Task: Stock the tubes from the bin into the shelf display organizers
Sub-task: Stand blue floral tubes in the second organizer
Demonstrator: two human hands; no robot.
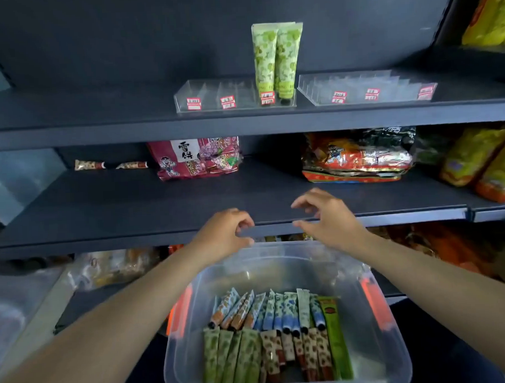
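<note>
Hovering empty with loosely curled fingers, the left hand (224,231) and right hand (327,217) hold nothing. The tubes (278,335) lie below both, in the bin (377,359), long axes running away from the person.

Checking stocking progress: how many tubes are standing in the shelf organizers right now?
2. Both are green tubes standing upright side by side at the right end of the left clear organizer. The right organizer looks empty.

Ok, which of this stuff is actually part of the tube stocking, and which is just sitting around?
Part of the job:
- clear bin holding the loose tubes
- left organizer, with two green tubes standing in it
- right organizer
- left hand and right hand, both holding nothing

Just lying about:
- red snack bag
- orange snack bags
- yellow packs
</note>
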